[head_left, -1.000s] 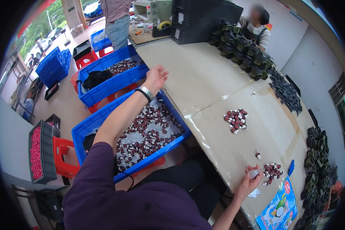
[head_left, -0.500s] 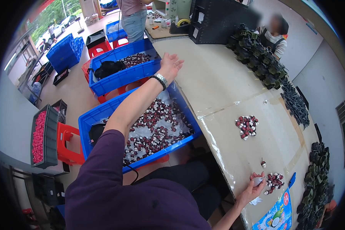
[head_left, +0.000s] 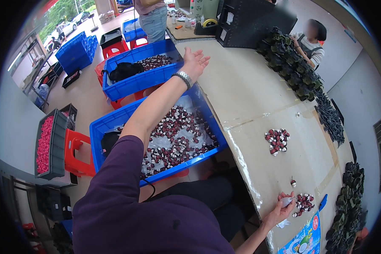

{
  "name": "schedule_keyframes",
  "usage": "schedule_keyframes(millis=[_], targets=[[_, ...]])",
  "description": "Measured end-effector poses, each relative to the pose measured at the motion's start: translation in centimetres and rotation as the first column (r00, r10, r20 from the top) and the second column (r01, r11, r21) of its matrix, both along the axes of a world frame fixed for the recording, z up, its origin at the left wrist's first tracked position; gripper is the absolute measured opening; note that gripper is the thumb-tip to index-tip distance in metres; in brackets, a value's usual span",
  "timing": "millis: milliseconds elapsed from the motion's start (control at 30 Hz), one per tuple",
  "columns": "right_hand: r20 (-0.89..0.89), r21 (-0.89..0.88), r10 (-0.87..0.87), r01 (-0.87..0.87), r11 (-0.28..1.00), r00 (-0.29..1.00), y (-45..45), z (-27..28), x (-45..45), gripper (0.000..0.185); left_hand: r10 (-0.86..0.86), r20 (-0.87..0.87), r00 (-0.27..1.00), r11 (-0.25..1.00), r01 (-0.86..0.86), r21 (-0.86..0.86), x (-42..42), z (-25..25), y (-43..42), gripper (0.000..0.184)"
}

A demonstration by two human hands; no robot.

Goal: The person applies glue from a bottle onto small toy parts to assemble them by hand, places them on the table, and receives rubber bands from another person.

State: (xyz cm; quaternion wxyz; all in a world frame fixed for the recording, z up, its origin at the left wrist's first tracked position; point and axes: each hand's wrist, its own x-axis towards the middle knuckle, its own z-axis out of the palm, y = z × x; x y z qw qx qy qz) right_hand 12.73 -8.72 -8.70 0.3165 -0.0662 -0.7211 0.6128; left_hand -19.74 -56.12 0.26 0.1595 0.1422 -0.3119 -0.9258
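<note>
My left arm is stretched out over the blue crates. My left hand [head_left: 194, 64] hangs in the air by the table's edge, fingers apart, with nothing in it. At the lower right, my right hand [head_left: 280, 211] is closed around a small translucent squeeze bottle [head_left: 287, 202] that looks like a glue bottle. Right beside it lies a small heap of dark red and white pieces [head_left: 304, 203]. One single red and white piece [head_left: 293, 183] rests just above that hand. Another cluster of such pieces [head_left: 277, 141] lies farther up the table.
A blue crate [head_left: 156, 178] of red and white pieces stands left of the table [head_left: 245, 97], with a second blue crate [head_left: 114, 91] behind. Dark green leaf-like parts [head_left: 290, 67] and thin dark stems [head_left: 329, 116] line the far side. A co-worker [head_left: 311, 44] sits across.
The view has shifted slightly. My left hand is still outstretched and open, and the right still holds the bottle. The co-worker's arm now shows at the leaf-like parts.
</note>
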Motion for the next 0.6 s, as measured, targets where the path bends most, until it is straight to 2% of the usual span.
schedule_keyframes(millis=[367, 433, 467, 500, 567, 600], targets=[[0.033, 0.015, -0.031, 0.031, 0.999, 0.999, 0.3, -0.3, 0.0, 0.043, 0.077, -0.136, 0.988, 0.994, -0.066, 0.089, -3.8, 0.7, -2.7, 0.082], [-0.015, 0.020, -0.020, 0.020, 1.000, 1.000, 1.3, -1.8, -0.2, 0.044, 0.103, -0.175, 0.979, 0.988, -0.080, 0.132, -4.2, 1.6, -2.7, 0.086], [-0.036, 0.098, -0.010, 0.014, 0.995, 0.999, 2.1, -2.8, -0.3, 0.045, 0.116, -0.185, 0.976, 0.986, -0.091, 0.139, -4.6, 1.9, -2.9, 0.086], [-0.069, 0.095, 0.008, -0.002, 0.995, 0.998, 1.7, -1.9, -0.6, 0.045, 0.128, -0.188, 0.974, 0.984, -0.101, 0.147, -4.9, 2.2, -3.1, 0.087], [0.133, 0.308, -0.102, 0.057, 0.950, 0.986, 0.6, 0.9, 0.6, 0.040, 0.157, -0.212, 0.964, 0.978, -0.123, 0.168, -4.9, 3.3, -3.0, 0.086], [0.116, 0.310, -0.091, 0.051, 0.949, 0.989, -0.3, 2.2, 0.9, 0.040, 0.169, -0.205, 0.964, 0.974, -0.131, 0.187, -5.0, 3.8, -3.0, 0.086]])
